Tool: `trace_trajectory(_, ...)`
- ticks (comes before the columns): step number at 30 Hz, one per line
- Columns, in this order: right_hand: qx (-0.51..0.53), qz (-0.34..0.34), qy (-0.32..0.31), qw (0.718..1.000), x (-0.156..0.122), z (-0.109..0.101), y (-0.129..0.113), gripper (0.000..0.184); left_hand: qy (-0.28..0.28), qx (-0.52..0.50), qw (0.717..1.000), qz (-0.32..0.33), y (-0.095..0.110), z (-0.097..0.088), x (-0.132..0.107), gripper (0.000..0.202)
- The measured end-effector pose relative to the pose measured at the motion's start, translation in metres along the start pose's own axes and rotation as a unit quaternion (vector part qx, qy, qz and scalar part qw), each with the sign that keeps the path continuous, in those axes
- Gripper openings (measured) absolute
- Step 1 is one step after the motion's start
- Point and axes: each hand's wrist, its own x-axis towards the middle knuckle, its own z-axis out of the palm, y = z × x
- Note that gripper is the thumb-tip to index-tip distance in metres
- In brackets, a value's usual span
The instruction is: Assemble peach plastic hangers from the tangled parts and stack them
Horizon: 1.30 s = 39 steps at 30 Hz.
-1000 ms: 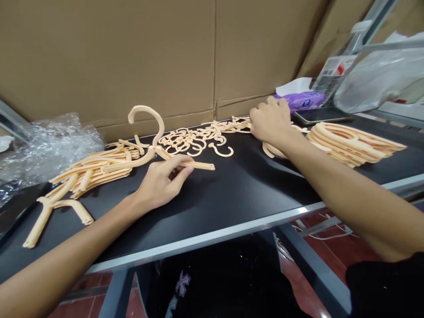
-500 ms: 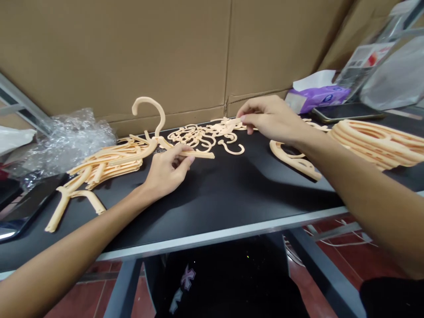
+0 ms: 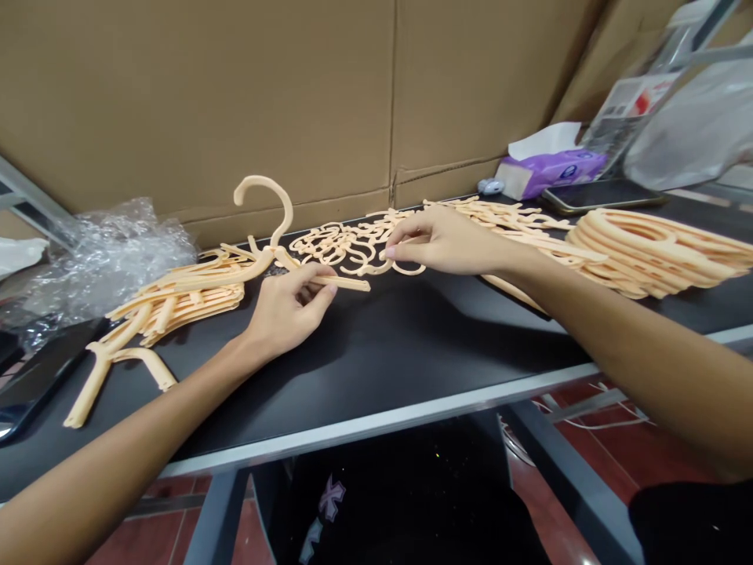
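Note:
My left hand [image 3: 294, 306] is closed around one arm of a beige plastic clothes hanger [image 3: 281, 212]. The hanger's hook points up, and the end of the held arm sticks out past my fingers to the right. Over the pile of loose hanger hooks [image 3: 335, 242], my right hand [image 3: 438, 239] pinches a beige hook [image 3: 377, 268] at its end. Under my right forearm, part of a curved beige hanger piece [image 3: 514, 292] shows; the rest is hidden.
Stacked hanger arms [image 3: 194, 298] lie on the left beside crumpled clear plastic [image 3: 135, 235]. A stack of beige hanger bodies [image 3: 659, 243] sits at the right. Behind it are a phone [image 3: 603, 196] and a purple tissue pack [image 3: 553, 171]. Cardboard [image 3: 294, 94] stands along the back.
My right hand has come down and left from the back of the pile to a nearer hook, which it now pinches. My left hand still holds the hanger. The view has shifted slightly.

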Motion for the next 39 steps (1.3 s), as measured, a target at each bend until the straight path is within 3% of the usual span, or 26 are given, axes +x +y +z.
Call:
trace_trajectory(6,-0.07,-0.007,-0.09,0.993,-0.001,-0.009,-0.008,0.018,-0.019,0.022,1.0,-0.007,0.003,-0.002,0.0,0.026)
trace_trajectory(11,-0.103,-0.024,-0.164,0.981,-0.002,-0.008,-0.01,0.026,-0.025,0.025,0.999,-0.012,0.004,-0.003,0.0,0.027)
trace_trajectory(20,-0.165,-0.037,-0.143,0.975,-0.003,0.003,-0.012,0.028,0.0,-0.074,0.996,-0.051,-0.001,0.0,0.0,0.029)
trace_trajectory(23,-0.153,-0.013,-0.145,0.977,-0.004,0.007,-0.013,0.028,-0.003,-0.077,0.996,-0.048,-0.003,0.001,0.0,0.028)
trace_trajectory(27,-0.094,-0.039,-0.147,0.984,-0.006,0.008,-0.013,0.023,-0.013,-0.074,0.997,-0.036,-0.001,-0.001,0.0,0.026)
trace_trajectory(33,-0.058,-0.07,-0.205,0.974,-0.005,0.008,-0.01,0.024,-0.023,-0.065,0.997,-0.03,0.002,-0.001,0.001,0.025)
trace_trajectory(39,-0.072,-0.05,-0.227,0.97,-0.005,0.007,-0.011,0.026,-0.025,-0.069,0.997,-0.034,0.005,-0.001,0.001,0.027)
